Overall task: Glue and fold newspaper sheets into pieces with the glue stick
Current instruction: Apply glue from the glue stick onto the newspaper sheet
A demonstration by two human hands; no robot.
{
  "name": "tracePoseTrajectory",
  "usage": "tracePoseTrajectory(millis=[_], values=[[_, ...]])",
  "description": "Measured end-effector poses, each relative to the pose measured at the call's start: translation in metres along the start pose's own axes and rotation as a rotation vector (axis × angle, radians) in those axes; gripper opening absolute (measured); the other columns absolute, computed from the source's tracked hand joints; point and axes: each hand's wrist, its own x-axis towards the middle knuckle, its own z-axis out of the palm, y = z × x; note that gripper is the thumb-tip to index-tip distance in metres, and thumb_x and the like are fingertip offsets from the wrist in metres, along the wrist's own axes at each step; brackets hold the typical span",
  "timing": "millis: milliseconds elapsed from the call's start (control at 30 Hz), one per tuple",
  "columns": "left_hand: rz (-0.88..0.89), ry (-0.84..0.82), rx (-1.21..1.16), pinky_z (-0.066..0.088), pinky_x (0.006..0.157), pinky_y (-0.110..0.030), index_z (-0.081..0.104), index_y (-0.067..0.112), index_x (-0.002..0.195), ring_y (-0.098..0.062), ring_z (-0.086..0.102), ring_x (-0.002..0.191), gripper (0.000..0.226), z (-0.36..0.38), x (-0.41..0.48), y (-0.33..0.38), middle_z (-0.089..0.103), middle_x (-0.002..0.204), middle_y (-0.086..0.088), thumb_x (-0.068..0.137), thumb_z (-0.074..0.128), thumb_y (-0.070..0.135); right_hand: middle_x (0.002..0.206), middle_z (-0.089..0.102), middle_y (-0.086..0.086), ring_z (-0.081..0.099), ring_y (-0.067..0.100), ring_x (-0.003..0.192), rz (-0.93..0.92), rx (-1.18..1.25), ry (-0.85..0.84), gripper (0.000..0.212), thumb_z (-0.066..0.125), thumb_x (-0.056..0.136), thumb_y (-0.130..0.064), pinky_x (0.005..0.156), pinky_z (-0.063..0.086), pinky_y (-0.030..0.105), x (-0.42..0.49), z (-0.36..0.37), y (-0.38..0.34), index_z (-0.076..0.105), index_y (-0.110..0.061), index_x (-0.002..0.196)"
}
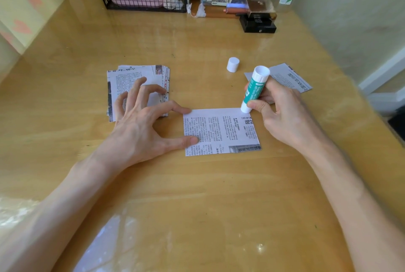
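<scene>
Two bare hands are sharing the work on the glossy yellow wooden counter (pixel 197 195). The right hand (pixel 285 116) is wrapping thumb and fingers round the green-and-white plastic glue stick (pixel 254 90), its grip closed on the barrel. It is tilting the stick so that the lower end is touching the far right corner of the flat rectangular printed newspaper sheet (pixel 221 131), probably to lay glue along the edge that a fold would stick to. The left hand (pixel 140 127) is holding nothing. Its grip is spread wide, thumb tip and forefinger tip pressing on the sheet's left edge, seemingly pinning the paper so it is not sliding under the stroke. The other fingers are arching over the thick stack of cut newspaper pieces (pixel 122 79), which is lying just left of the sheet, likely as supply within easy reach. The small white cylindrical plastic cap (pixel 232 64) is standing upright beyond the sheet and apart from it, presumably parked clear of the gluing. Another folded newspaper piece (pixel 293 79) is lying behind the right hand, partly hidden, so it is unclear whether it is finished. Folding of the sheet in hand is not yet showing.
</scene>
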Motion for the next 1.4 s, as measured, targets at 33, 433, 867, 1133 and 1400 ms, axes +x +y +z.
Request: tracePoseTrajectory(millis=[33, 433, 867, 1133, 1400], values=[[0.003, 0.005, -0.002, 0.000, 0.127, -0.054, 0.062, 0.063, 0.117, -0.016, -0.003, 0.159, 0.075, 0.000, 0.000, 0.000, 0.034, 0.145, 0.015, 0.054, 0.051, 0.103, 0.102, 0.077, -0.009, 0.072, 0.008, 0.098, -0.001, -0.006, 0.000, 0.018, 0.067, 0.101, -0.008, 0.093, 0.057, 0.041, 0.000, 0.000, 0.000, 0.064, -0.012, 0.117], [0.024, 0.024, -0.022, 0.001, 0.126, -0.050, 0.058, 0.060, 0.121, -0.014, -0.001, 0.159, 0.078, 0.002, 0.002, -0.002, 0.034, 0.142, 0.016, 0.054, 0.055, 0.102, 0.115, 0.072, -0.006, 0.072, -0.001, 0.107, -0.032, 0.431, 0.256, 0.024, 0.066, 0.101, -0.001, 0.097, 0.053, 0.019, 0.004, -0.005, -0.002, 0.063, -0.011, 0.122], [-0.029, 0.078, 0.002, -0.004, 0.126, -0.054, 0.040, 0.040, 0.128, -0.014, -0.002, 0.159, 0.105, 0.006, 0.005, 0.002, 0.033, 0.145, 0.009, 0.045, 0.053, 0.103, 0.096, 0.076, -0.004, 0.074, 0.014, 0.096, -0.245, 0.282, -0.197, 0.020, 0.071, 0.100, -0.011, 0.091, 0.057, 0.039, -0.001, 0.056, -0.063, 0.063, -0.009, 0.118], [-0.018, 0.051, 0.002, -0.004, 0.127, -0.057, 0.039, 0.039, 0.131, -0.015, -0.005, 0.160, 0.106, 0.008, 0.006, -0.001, 0.030, 0.147, 0.011, 0.048, 0.052, 0.103, 0.097, 0.074, 0.001, 0.071, 0.015, 0.091, -0.279, 0.130, -0.128, 0.017, 0.068, 0.099, -0.008, 0.078, 0.052, 0.027, 0.001, 0.066, -0.065, 0.062, -0.008, 0.115], [-0.002, 0.043, 0.012, -0.002, 0.127, -0.057, 0.043, 0.038, 0.132, -0.020, -0.003, 0.160, 0.107, 0.009, 0.006, -0.002, 0.030, 0.147, 0.008, 0.048, 0.047, 0.103, 0.101, 0.074, 0.002, 0.072, 0.018, 0.094, -0.276, 0.099, -0.080, 0.018, 0.067, 0.101, -0.010, 0.077, 0.055, 0.038, 0.010, 0.072, -0.060, 0.062, -0.007, 0.118]])
